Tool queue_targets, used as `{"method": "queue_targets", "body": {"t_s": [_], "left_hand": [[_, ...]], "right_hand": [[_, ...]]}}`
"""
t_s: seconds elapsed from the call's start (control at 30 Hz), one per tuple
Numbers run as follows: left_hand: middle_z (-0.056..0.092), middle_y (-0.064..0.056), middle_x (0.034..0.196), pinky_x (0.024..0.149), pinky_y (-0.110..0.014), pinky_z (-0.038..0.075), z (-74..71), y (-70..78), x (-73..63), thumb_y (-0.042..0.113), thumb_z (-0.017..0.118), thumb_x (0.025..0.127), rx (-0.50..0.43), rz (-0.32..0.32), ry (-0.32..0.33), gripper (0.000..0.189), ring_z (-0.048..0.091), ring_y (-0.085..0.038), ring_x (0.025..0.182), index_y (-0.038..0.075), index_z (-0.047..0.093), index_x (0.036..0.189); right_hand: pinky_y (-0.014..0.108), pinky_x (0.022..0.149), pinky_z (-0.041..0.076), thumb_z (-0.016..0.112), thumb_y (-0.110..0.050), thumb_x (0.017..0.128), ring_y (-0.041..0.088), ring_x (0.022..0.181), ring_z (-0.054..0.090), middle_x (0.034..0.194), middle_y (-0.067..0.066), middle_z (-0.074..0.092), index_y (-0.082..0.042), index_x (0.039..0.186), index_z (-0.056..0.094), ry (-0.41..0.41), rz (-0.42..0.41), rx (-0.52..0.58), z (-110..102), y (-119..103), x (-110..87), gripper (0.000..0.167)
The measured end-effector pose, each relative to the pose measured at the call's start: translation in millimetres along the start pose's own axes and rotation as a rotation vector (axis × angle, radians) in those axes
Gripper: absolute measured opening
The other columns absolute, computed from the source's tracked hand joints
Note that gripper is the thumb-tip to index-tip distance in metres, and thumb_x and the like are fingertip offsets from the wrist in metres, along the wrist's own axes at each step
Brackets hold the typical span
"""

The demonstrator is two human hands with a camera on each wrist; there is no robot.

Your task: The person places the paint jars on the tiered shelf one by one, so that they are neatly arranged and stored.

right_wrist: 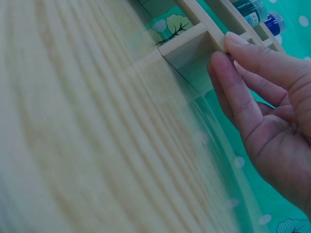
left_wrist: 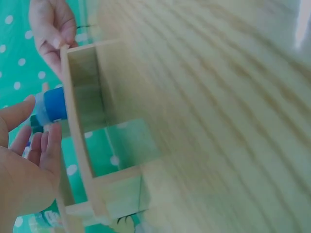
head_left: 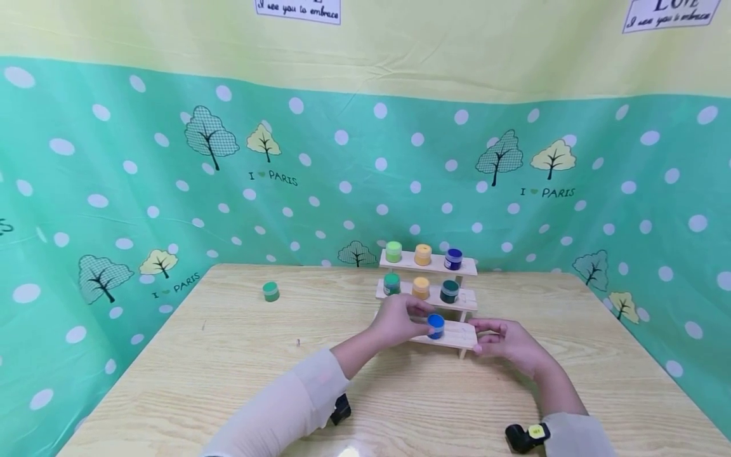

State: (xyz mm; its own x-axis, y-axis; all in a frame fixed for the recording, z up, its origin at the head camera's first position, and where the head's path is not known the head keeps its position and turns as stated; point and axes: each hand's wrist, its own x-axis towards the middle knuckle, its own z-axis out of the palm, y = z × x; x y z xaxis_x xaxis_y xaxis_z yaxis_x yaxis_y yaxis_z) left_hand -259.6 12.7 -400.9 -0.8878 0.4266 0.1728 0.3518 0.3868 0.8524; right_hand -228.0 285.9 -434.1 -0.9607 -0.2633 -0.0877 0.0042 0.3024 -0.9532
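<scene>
A small three-step wooden rack (head_left: pixel 457 330) stands on the table. My left hand (head_left: pixel 396 320) is at a blue paint jar (head_left: pixel 436 326) on the lowest step, with thumb and fingers on either side of it. In the left wrist view, the blue paint jar (left_wrist: pixel 55 104) meets the step's board, between the thumb and fingers of my left hand (left_wrist: pixel 29 165). My right hand (head_left: pixel 508 343) pinches the right end of the lowest step. In the right wrist view, thumb and index finger of my right hand (right_wrist: pixel 272 97) grip the board's corner.
On the middle step stand a green jar (head_left: pixel 391 284), an orange jar (head_left: pixel 421 287) and a dark green jar (head_left: pixel 449 291). The top step holds light green (head_left: pixel 393 251), orange (head_left: pixel 422 254) and dark blue (head_left: pixel 454 259) jars. Another green jar (head_left: pixel 271 291) sits on the table at left.
</scene>
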Motion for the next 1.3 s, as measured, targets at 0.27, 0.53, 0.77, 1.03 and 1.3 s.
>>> {"method": "queue_targets", "body": {"t_s": [0.27,0.53,0.77,1.03,1.3], "left_hand": [[0.071,-0.003,0.104,0.08,-0.019,0.053,-18.7,6.4,-9.9,0.01,0.084,0.077,-0.029,0.051,0.005,0.032,0.065,-0.007,0.091,0.01,0.074,0.108],[0.069,-0.012,0.106,0.074,-0.02,0.055,-31.2,8.8,-19.3,0.006,0.083,0.077,-0.055,0.093,-0.024,0.035,0.067,-0.026,0.096,0.002,0.071,0.109],[0.068,-0.014,0.106,0.075,-0.021,0.056,-41.1,6.3,-25.3,0.002,0.082,0.076,-0.066,0.156,-0.023,0.035,0.067,-0.029,0.095,0.0,0.071,0.109],[0.066,-0.017,0.11,0.081,-0.03,0.057,-56.7,4.4,-34.7,0.002,0.082,0.077,-0.109,0.224,-0.02,0.037,0.064,-0.033,0.1,-0.001,0.07,0.112],[0.065,-0.018,0.111,0.087,-0.035,0.056,-71.6,1.1,-46.4,0.002,0.082,0.077,-0.164,0.217,0.005,0.039,0.062,-0.036,0.103,-0.001,0.069,0.113]], "right_hand": [[0.031,0.083,0.056,0.081,-0.012,0.079,0.023,0.1,0.065,0.124,0.021,0.059,0.01,0.139,0.045,-0.005,-0.008,0.013,-2.7,5.3,0.9,0.073],[0.032,0.083,0.057,0.081,-0.011,0.079,0.022,0.098,0.065,0.124,0.021,0.06,0.01,0.139,0.045,-0.007,-0.007,0.032,-2.5,7.1,1.9,0.073],[0.032,0.083,0.057,0.082,-0.011,0.079,0.022,0.098,0.066,0.124,0.021,0.06,0.01,0.139,0.044,-0.003,0.001,0.032,-1.2,5.6,1.8,0.074],[0.03,0.082,0.057,0.081,-0.011,0.079,0.022,0.097,0.065,0.123,0.02,0.06,0.01,0.139,0.044,0.005,0.0,0.023,-0.7,4.9,2.2,0.074],[0.031,0.082,0.057,0.082,-0.011,0.078,0.022,0.097,0.065,0.122,0.02,0.061,0.01,0.139,0.044,0.001,-0.003,0.03,-0.4,3.5,1.5,0.075]]}}
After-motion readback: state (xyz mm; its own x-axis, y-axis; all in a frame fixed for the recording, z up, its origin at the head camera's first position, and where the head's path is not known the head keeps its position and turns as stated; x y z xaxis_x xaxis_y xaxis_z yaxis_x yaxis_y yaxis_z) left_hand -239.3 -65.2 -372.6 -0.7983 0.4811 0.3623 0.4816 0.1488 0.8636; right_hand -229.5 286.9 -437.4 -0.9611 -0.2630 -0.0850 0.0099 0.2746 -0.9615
